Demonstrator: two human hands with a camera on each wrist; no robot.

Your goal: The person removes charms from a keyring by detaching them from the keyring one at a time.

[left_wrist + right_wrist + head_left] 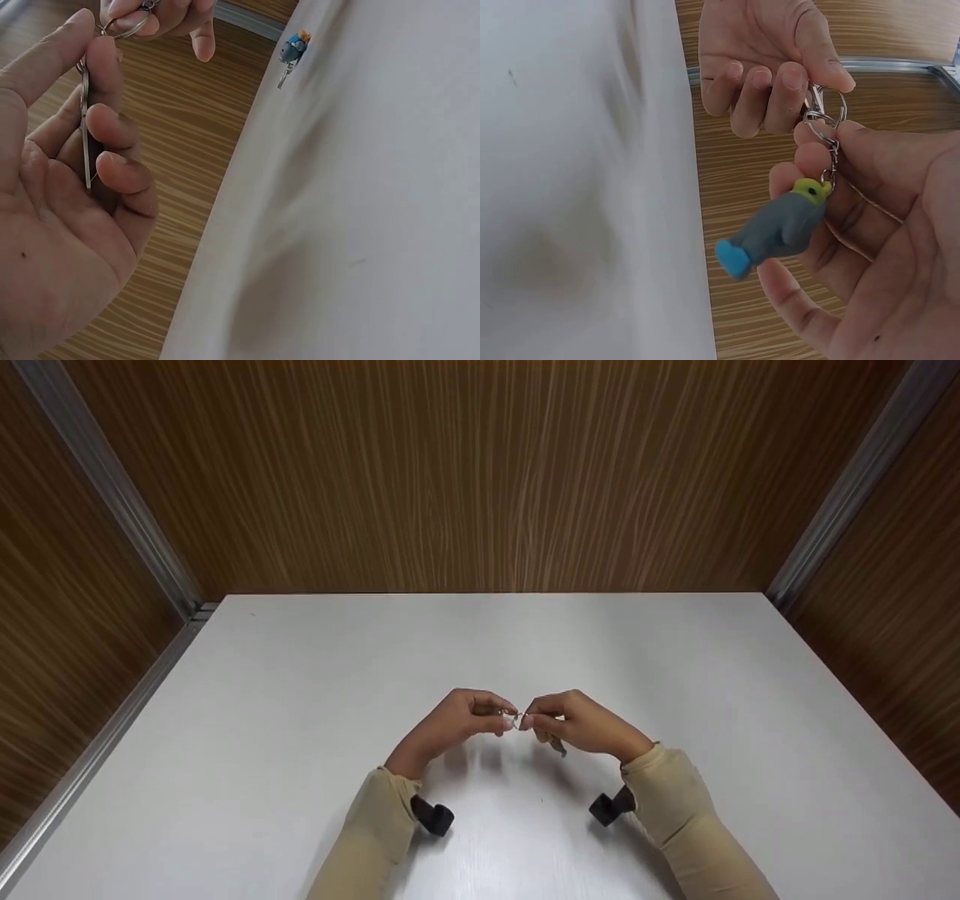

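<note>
Both hands meet above the near middle of the white tabletop (675, 675), fingertips almost touching. The right hand (870, 247) has its grip closed on a key ring (826, 112), pinching it between thumb and forefinger; from the ring a short chain hangs down across the fingers to a small grey figure charm (780, 229) with a yellow-green head and a blue foot, lying just below the pinch against the fingers. The left hand (769, 56) comes in from opposite, its fingers curled, thumb and forefinger closed on the same ring. In the left wrist view that hand (67, 225) also holds a thin flat metal piece (85, 127) edge-on against its fingers; what it is cannot be made out. From the head camera the ring is only a glint between the fingertips and the charm a dark scrap beneath the right hand.
</note>
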